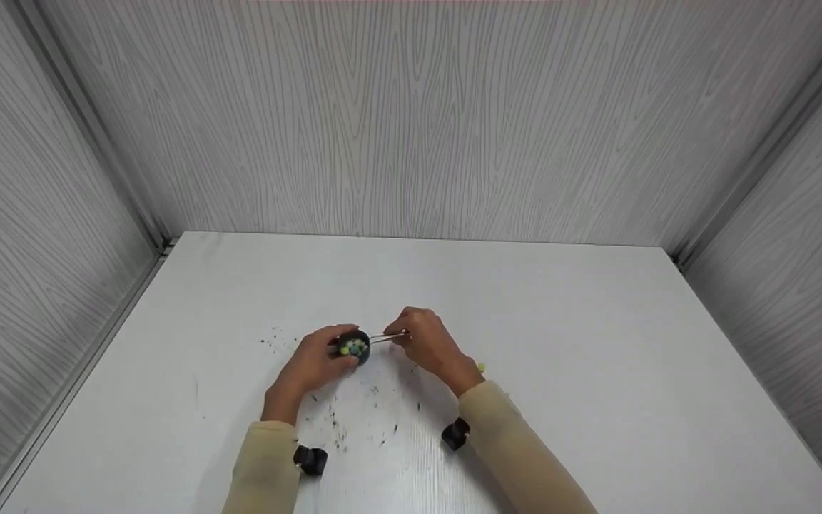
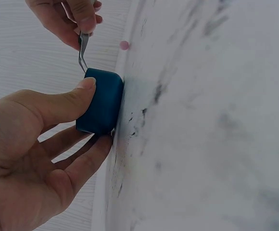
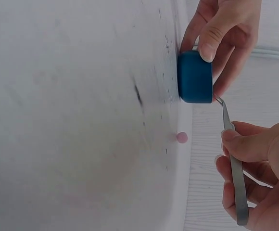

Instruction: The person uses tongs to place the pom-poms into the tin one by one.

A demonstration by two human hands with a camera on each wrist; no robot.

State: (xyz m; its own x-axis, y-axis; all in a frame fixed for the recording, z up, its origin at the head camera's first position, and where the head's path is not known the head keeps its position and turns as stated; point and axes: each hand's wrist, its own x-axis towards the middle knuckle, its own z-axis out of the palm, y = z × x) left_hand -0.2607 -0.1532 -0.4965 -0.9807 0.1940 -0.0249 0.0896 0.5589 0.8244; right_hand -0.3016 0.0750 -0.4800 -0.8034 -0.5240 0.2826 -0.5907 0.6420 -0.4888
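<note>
A small dark blue round-cornered pot [image 1: 362,357] stands on the white tabletop, with little yellow, green and bluish bits [image 1: 354,348] showing in its top. My left hand [image 1: 316,362] holds this pot, thumb on its near side and fingers round the far side, as the left wrist view shows. Metal tweezers [image 3: 237,180] with bent tips are pinched in my right hand [image 1: 431,348]. Their tips reach the pot's rim in the right wrist view; what lies between them is too small to tell.
Dark crumbs and smudges [image 1: 336,428] are scattered over the white table [image 1: 561,321]. A small pink ball [image 3: 182,137] lies near the pot in both wrist views. By the right wrist is a small yellow bit [image 1: 481,367]. Grey wood-grain panels [image 1: 411,121] enclose the table's back and sides.
</note>
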